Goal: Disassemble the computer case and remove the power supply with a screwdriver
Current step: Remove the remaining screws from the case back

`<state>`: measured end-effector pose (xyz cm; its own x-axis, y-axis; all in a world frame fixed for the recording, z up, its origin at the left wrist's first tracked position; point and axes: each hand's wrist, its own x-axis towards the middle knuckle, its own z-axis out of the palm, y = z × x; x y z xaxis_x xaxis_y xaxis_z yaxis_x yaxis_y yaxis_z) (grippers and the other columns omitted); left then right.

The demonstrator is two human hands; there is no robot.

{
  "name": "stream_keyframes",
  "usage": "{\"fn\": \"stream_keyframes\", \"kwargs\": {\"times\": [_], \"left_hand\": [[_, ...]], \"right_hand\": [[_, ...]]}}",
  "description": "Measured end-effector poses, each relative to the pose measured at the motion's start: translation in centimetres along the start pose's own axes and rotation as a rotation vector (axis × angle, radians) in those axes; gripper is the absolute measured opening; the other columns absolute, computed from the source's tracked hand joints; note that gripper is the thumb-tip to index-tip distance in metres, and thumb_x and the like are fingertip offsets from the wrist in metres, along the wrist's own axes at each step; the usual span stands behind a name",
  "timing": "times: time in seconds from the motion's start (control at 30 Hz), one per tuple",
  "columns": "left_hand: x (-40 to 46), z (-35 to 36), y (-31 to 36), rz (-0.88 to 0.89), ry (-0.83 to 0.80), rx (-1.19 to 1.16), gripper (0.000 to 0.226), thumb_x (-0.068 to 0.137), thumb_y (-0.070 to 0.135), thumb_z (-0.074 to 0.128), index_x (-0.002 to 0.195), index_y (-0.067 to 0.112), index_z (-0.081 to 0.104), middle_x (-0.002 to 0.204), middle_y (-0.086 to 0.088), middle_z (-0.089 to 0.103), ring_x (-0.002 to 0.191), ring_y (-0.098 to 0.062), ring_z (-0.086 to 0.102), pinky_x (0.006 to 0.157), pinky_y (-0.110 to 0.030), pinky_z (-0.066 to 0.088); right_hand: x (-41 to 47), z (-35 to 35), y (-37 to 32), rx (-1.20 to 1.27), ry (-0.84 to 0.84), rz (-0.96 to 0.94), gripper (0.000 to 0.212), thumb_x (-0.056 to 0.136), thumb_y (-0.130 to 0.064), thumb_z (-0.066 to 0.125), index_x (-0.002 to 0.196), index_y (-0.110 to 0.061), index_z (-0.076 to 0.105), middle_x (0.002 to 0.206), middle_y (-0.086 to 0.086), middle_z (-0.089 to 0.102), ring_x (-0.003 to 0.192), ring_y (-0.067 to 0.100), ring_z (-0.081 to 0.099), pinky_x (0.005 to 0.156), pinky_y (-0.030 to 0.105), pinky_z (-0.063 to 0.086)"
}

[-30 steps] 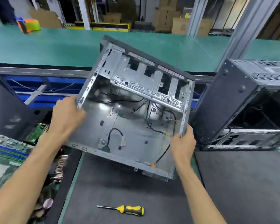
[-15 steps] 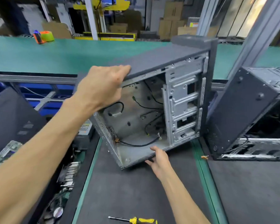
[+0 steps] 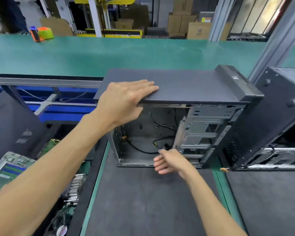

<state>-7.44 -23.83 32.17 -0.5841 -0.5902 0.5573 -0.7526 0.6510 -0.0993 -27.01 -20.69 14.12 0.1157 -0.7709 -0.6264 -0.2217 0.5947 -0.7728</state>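
Observation:
The dark computer case (image 3: 186, 86) stands upright on the dark mat (image 3: 143, 201) with its open side facing me. Inside it I see the bare metal floor, loose black cables (image 3: 143, 149) and the drive cage (image 3: 204, 132). No power supply shows inside. My left hand (image 3: 124, 99) rests on the case's top panel at the near left corner, fingers flat, thumb by the rim. My right hand (image 3: 170, 161) is blurred at the case's lower front edge, fingers loosely curled and holding nothing. The screwdriver is out of view.
A second opened case (image 3: 279, 116) leans just to the right, nearly touching. On the left lie a removed dark side panel (image 3: 10, 126) and circuit boards (image 3: 8, 167). A green bench (image 3: 109, 53) runs behind, with a tape roll (image 3: 44, 33) on it. A metal post (image 3: 278, 40) rises at right.
The case has gone from tilted in both hands to standing upright on the mat. My left hand has flattened on its top. My right hand has come off its bottom edge.

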Motion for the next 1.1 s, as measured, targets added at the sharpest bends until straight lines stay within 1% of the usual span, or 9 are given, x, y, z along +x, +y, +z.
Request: {"fn": "stream_keyframes", "kwargs": {"times": [0.1,0.2,0.3,0.4,0.47,0.53,0.7,0.9,1.1], "left_hand": [[0.4,-0.1,0.0,-0.05,-0.015,0.0,0.063,0.073,0.011,0.068,0.135,0.021,0.061,0.137,0.003,0.062,0.128,-0.016,0.057,0.096,-0.043,0.053],[-0.1,-0.2,0.2,-0.029,-0.052,0.037,0.063,0.085,0.044,0.068,0.142,0.021,0.053,0.145,0.001,0.055,0.138,-0.017,0.046,0.114,-0.046,0.035],[-3.6,0.5,0.6,-0.155,0.33,0.003,0.057,0.091,0.054,0.06,0.133,0.016,0.059,0.14,-0.001,0.057,0.136,-0.019,0.047,0.113,-0.047,0.029],[-8.5,3.5,1.4,-0.663,0.72,-0.308,0.036,0.098,0.035,0.051,0.128,0.014,0.056,0.13,0.003,0.056,0.122,-0.015,0.049,0.106,-0.034,0.033],[-10.8,6.4,2.1,-1.178,0.663,-0.737,0.032,0.1,0.042,0.04,0.125,0.026,0.054,0.125,0.005,0.054,0.113,-0.01,0.046,0.096,-0.02,0.033],[-12.3,9.7,2.9,-1.473,0.519,-1.082,0.028,0.1,0.053,0.034,0.111,0.04,0.056,0.117,0.013,0.056,0.111,-0.009,0.047,0.09,-0.023,0.035],[-12.9,14.5,2.7,-1.407,0.394,-1.452,0.073,0.096,0.073,0.02,0.156,0.032,0.027,0.155,0.02,0.034,0.142,-0.002,0.031,0.121,-0.032,0.018],[-12.2,15.3,0.7,-1.407,0.377,-1.508,0.079,0.091,0.076,0.022,0.155,0.03,0.031,0.154,0.015,0.04,0.142,-0.005,0.036,0.119,-0.03,0.022],[-12.5,14.0,1.1,-1.607,0.29,-1.341,0.104,0.072,0.092,0.025,0.153,0.029,0.036,0.154,0.006,0.042,0.141,-0.018,0.039,0.121,-0.043,0.024]], "right_hand": [[-1.8,-3.5,-0.5,-0.17,0.046,0.019,0.036,0.104,-0.029,0.049,0.088,-0.005,0.07,0.074,0.008,0.074,0.063,0.022,0.073,0.051,0.029,0.058],[-2.9,-6.6,2.6,-0.127,0.227,0.051,0.034,0.105,-0.025,0.047,0.087,-0.004,0.067,0.072,0.009,0.07,0.059,0.022,0.068,0.049,0.027,0.057],[-3.4,-9.0,6.4,0.02,0.565,-0.06,0.025,0.102,-0.028,0.056,0.099,-0.004,0.058,0.079,0.013,0.067,0.064,0.027,0.066,0.063,0.039,0.06],[-3.7,-9.9,7.9,0.018,0.805,-0.231,0.041,0.099,-0.033,0.062,0.127,-0.012,0.04,0.116,0.019,0.063,0.101,0.036,0.064,0.097,0.051,0.05],[-3.7,-9.6,7.0,0.205,0.707,-0.278,0.052,0.102,-0.037,0.056,0.145,-0.025,0.03,0.127,0.01,0.057,0.107,0.028,0.059,0.104,0.051,0.046],[-3.4,-9.3,5.9,0.282,0.625,-0.264,0.052,0.103,-0.043,0.047,0.151,-0.037,0.027,0.139,-0.002,0.053,0.121,0.022,0.054,0.112,0.052,0.039],[-2.1,-8.9,5.7,0.304,0.68,-0.253,0.053,0.104,-0.054,0.032,0.155,-0.042,0.022,0.152,-0.005,0.043,0.134,0.025,0.046,0.117,0.05,0.033],[-1.2,-8.0,6.0,0.361,0.727,-0.298,0.05,0.101,-0.051,0.029,0.149,-0.035,0.033,0.125,-0.008,0.045,0.11,0.017,0.045,0.096,0.038,0.034],[-2.0,-7.8,6.0,0.346,0.678,-0.269,0.054,0.103,-0.056,0.025,0.155,-0.05,0.013,0.157,-0.009,0.036,0.13,0.022,0.046,0.116,0.049,0.032]]}}
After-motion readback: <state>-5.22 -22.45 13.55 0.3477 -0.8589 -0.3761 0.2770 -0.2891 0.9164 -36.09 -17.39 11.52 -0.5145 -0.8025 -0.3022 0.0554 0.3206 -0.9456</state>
